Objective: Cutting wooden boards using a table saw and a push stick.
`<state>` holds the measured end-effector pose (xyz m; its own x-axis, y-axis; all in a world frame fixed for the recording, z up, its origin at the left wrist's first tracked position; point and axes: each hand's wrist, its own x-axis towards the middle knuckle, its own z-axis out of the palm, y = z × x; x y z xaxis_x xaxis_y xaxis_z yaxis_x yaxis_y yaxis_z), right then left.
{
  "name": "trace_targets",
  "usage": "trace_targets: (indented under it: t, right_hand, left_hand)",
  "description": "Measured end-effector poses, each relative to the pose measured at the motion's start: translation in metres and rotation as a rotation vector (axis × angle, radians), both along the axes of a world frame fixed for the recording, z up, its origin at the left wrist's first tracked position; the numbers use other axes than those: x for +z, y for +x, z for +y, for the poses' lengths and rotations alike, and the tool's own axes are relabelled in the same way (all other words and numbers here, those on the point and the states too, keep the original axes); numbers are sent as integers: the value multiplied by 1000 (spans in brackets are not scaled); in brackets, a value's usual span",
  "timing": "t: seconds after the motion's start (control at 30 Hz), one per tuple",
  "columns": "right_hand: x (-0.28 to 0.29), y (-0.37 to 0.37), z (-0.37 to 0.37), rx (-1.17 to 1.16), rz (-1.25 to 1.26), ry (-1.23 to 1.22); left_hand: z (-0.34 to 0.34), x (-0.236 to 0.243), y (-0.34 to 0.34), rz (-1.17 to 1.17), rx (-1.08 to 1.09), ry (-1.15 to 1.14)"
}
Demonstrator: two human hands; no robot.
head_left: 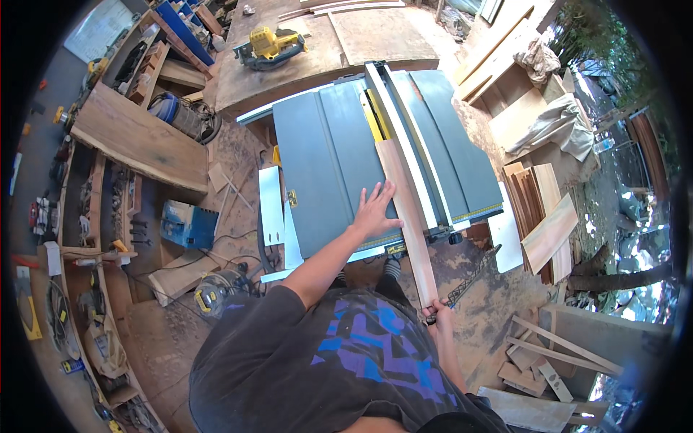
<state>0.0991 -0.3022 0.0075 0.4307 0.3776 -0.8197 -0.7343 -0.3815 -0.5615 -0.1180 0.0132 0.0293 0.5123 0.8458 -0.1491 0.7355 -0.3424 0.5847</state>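
A grey-blue table saw (325,166) has a long rip fence (408,151) and a yellow insert (372,108). A long light wooden board (408,216) lies along the fence, its near end sticking out past the saw's front edge. My left hand (377,211) rests with spread fingers against the board's left side and on the saw top. My right hand (440,314) is closed on the near end of the board, low at my waist.
A yellow circular saw (268,47) sits on the rear bench (382,40). Stacked boards (541,227) stand at the right, with offcuts (545,361) below. Shelves of tools (94,289), a wooden slab (137,141), a blue box (188,224) and vacuums (220,292) line the left.
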Motion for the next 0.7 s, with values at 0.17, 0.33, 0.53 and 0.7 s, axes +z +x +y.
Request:
trace_targets:
  t: [0.17, 0.33, 0.53, 0.7]
  right_hand:
    - [-6, 1, 7, 8, 26, 43]
    - [-16, 4, 17, 7, 79, 24]
    - [-16, 2, 32, -19, 122, 91]
    - [-5, -6, 51, -72, 121, 83]
  left_hand:
    - [2, -5, 8, -115, 142, -41]
    - [-8, -19, 8, -238, 291, -58]
    - [-9, -29, 14, -128, 294, 14]
    - [-9, -27, 13, -76, 185, 51]
